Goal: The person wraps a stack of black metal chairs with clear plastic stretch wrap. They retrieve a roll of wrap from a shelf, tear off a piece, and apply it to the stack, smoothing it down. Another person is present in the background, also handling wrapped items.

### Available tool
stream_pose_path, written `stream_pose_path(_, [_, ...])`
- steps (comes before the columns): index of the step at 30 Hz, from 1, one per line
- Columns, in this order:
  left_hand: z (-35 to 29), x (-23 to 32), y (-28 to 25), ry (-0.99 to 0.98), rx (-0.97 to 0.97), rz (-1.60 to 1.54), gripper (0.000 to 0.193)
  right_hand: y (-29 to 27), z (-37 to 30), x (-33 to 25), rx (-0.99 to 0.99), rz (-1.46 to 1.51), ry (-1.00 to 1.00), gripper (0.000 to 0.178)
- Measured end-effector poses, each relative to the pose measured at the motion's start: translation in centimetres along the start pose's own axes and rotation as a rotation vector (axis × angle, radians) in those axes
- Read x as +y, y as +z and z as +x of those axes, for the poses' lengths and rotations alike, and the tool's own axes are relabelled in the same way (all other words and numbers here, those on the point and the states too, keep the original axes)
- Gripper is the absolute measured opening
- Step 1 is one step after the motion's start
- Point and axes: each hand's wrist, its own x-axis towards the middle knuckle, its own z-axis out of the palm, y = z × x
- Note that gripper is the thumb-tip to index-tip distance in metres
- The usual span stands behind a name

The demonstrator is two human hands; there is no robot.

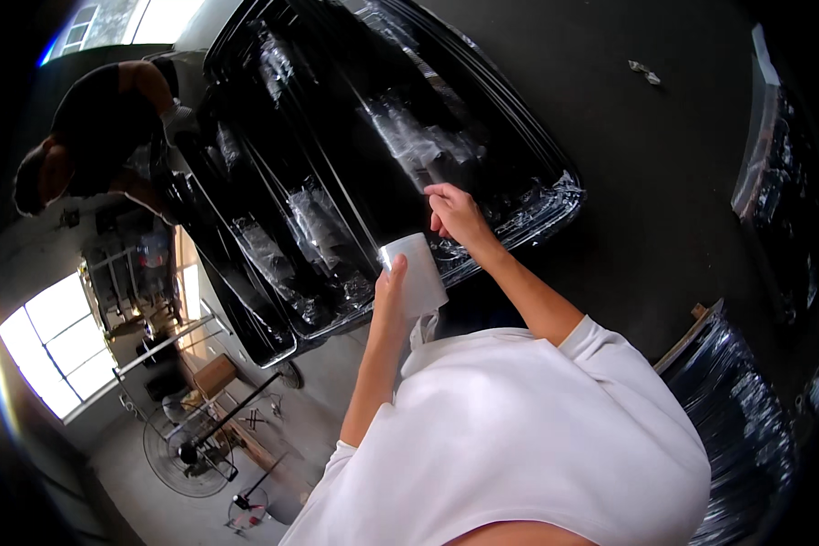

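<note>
My left hand (pixel 392 289) is closed around a roll of clear stretch film (pixel 416 273), thumb on its near side. The roll is held in front of my chest, over the near edge of a large stack of glossy black, tray-like pieces (pixel 337 164). Clear film covers patches of this stack and bunches along its near right corner. Just beyond the roll, my right hand (pixel 460 218) hovers over the stack's near end. Its index finger points out to the left, the other fingers bend loosely, and nothing shows in them.
At the far left a person in dark clothes (pixel 100 127) bends beside the stack. A standing fan (pixel 189 449) and a cardboard box (pixel 214 375) are at lower left. Film-wrapped dark bundles stand at lower right (pixel 733 391) and far right (pixel 773 191). A film scrap (pixel 644 73) lies on the floor.
</note>
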Motion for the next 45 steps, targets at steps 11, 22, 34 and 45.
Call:
stream_pose_path(11, [-1.2, 3.2, -6.8, 0.240, 0.000, 0.146, 0.038, 1.2, -2.1, 0.8, -0.220, 0.299, 0.122, 0.065])
stream_pose_path(22, [2.1, 5.5, -26.7, 0.151, 1.071, 1.074, 0.094, 8.7, -2.4, 1.3, -0.450, 0.284, 0.208, 0.058])
stream_pose_path(34, [10.7, -5.3, -28.5, 0.528, 0.485, 0.659, 0.068, 21.1, -1.6, 2.4, -0.474, 0.399, 0.181, 0.044])
stream_pose_path(45, [11.4, -9.0, -27.7, 0.152, 0.548, 0.431, 0.061, 24.3, 1.1, 5.7, -0.497, 0.496, 0.079, 0.055])
